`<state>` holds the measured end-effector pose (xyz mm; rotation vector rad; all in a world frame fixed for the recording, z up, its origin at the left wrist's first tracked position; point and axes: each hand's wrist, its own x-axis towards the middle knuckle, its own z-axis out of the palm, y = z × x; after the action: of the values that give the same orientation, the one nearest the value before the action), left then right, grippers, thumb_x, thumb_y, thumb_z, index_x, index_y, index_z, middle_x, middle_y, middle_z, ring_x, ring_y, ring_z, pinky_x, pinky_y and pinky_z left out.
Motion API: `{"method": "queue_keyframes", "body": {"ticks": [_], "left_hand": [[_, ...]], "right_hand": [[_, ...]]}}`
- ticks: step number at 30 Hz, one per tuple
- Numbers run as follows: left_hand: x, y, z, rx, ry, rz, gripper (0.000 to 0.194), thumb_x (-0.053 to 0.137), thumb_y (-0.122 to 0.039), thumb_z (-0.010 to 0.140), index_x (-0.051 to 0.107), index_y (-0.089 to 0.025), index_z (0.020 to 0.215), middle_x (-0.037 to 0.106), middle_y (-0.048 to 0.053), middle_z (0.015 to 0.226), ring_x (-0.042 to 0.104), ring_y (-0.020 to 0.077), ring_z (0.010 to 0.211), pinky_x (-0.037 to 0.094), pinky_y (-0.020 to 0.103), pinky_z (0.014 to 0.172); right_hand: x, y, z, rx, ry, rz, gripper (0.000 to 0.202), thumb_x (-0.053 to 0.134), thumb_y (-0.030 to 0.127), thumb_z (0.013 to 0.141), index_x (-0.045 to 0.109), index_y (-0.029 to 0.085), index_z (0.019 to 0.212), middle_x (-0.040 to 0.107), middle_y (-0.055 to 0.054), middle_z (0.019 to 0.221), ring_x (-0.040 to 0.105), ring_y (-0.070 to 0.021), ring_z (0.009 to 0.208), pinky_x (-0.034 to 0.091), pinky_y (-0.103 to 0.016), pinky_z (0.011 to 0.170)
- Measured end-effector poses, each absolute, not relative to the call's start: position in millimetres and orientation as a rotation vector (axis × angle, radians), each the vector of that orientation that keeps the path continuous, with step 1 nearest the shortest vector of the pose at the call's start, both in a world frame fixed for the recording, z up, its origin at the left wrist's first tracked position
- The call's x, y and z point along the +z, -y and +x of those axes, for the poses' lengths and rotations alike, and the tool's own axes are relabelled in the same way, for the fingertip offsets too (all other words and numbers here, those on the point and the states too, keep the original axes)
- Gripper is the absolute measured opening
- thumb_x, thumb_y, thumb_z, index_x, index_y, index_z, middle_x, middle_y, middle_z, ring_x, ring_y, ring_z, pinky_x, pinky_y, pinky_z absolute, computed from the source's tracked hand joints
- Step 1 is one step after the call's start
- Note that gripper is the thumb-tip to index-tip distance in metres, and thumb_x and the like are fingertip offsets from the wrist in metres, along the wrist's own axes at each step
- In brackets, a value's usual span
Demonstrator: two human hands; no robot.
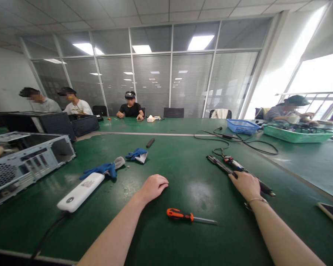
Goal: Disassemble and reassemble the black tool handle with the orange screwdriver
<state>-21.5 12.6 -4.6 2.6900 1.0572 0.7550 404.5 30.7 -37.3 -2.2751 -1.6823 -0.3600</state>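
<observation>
Bare forearms (113, 229) (orange screwdriver (180, 215) between)

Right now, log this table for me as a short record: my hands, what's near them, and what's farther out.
Surface: green tabletop
Left hand: resting on the tabletop, nothing visible in it
Right hand: laid over long dark parts; whether it grips them is unclear
Near middle: orange-and-black screwdriver, tip pointing right
Left side: white oblong device with a black cable, blue gloves, metal case
Farther right: blue basket, green basket
</observation>
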Motion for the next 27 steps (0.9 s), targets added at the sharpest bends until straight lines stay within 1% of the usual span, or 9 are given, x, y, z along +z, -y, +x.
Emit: {"method": "queue_keyframes", "body": {"ticks": [3, 7, 13, 16, 20, 23, 25, 27], "left_hand": [[-6, -13, -22, 0.742, -1.054, 2.692, 0.019, 0.054, -0.021, 0.090, 0.072, -0.019, 0.095, 0.072, 0.004, 0.099, 0.065, 0.0185, 0.094, 0.048, 0.029, 0.089], [-6, -14, -22, 0.745, -1.064, 2.687, 0.019, 0.054, -0.020, 0.090, 0.072, -0.019, 0.095, 0.072, 0.004, 0.099, 0.065, 0.0184, 0.095, 0.047, 0.029, 0.090], [-5, -12, -22, 0.758, -1.099, 2.680, 0.019, 0.054, -0.021, 0.090, 0.071, -0.018, 0.098, 0.072, 0.005, 0.101, 0.064, 0.0194, 0.096, 0.049, 0.031, 0.090], [-4, -11, -22, 0.810, -1.120, 2.673, 0.020, 0.056, -0.023, 0.089, 0.069, -0.019, 0.104, 0.070, 0.006, 0.106, 0.063, 0.0202, 0.100, 0.048, 0.033, 0.092], [0, -9, -20, 0.924, -1.102, 2.661, 0.029, 0.058, -0.027, 0.089, 0.063, -0.020, 0.117, 0.066, 0.007, 0.115, 0.058, 0.0201, 0.107, 0.046, 0.034, 0.097], [3, -8, -19, 0.988, -1.115, 2.654, 0.034, 0.060, -0.028, 0.088, 0.060, -0.020, 0.121, 0.062, 0.008, 0.120, 0.055, 0.0209, 0.112, 0.043, 0.037, 0.100], [4, -7, -19, 0.982, -1.139, 2.654, 0.039, 0.064, -0.030, 0.085, 0.059, -0.021, 0.123, 0.060, 0.009, 0.123, 0.052, 0.0227, 0.115, 0.042, 0.039, 0.102], [4, -5, -19, 0.931, -1.166, 2.655, 0.049, 0.070, -0.034, 0.079, 0.057, -0.022, 0.125, 0.057, 0.009, 0.127, 0.050, 0.0251, 0.118, 0.040, 0.042, 0.104]], "right_hand": [[-38, -29, 404, -0.351, 1.713, -2.273, 0.038, 0.046, 0.042, 0.085, 0.071, 0.017, 0.099, 0.068, -0.017, 0.096, 0.062, -0.0329, 0.091, 0.043, -0.042, 0.077], [-37, -29, 400, -0.325, 1.746, -2.230, 0.038, 0.046, 0.039, 0.086, 0.069, 0.016, 0.106, 0.066, -0.018, 0.103, 0.060, -0.0343, 0.094, 0.043, -0.044, 0.078], [-36, -30, 367, -0.185, 1.946, -1.997, 0.040, 0.047, 0.037, 0.088, 0.066, 0.014, 0.115, 0.065, -0.016, 0.109, 0.059, -0.0288, 0.098, 0.042, -0.039, 0.090], [-34, -26, 339, -0.075, 2.075, -1.829, 0.041, 0.048, 0.039, 0.088, 0.065, 0.017, 0.118, 0.064, -0.013, 0.112, 0.059, -0.0268, 0.100, 0.042, -0.037, 0.092], [-28, -14, 304, 0.064, 2.208, -1.627, 0.041, 0.050, 0.042, 0.087, 0.062, 0.023, 0.122, 0.063, -0.008, 0.116, 0.057, -0.0232, 0.102, 0.044, -0.033, 0.091], [-22, -3, 284, 0.207, 2.258, -1.491, 0.040, 0.052, 0.040, 0.087, 0.061, 0.025, 0.123, 0.063, -0.008, 0.116, 0.056, -0.0226, 0.104, 0.043, -0.034, 0.093], [-16, 3, 275, 0.318, 2.273, -1.410, 0.040, 0.054, 0.039, 0.086, 0.062, 0.025, 0.122, 0.062, -0.008, 0.116, 0.055, -0.0235, 0.105, 0.043, -0.035, 0.094], [-11, 8, 269, 0.389, 2.284, -1.353, 0.039, 0.055, 0.037, 0.085, 0.063, 0.024, 0.121, 0.062, -0.009, 0.116, 0.055, -0.0237, 0.106, 0.042, -0.036, 0.094]]}}
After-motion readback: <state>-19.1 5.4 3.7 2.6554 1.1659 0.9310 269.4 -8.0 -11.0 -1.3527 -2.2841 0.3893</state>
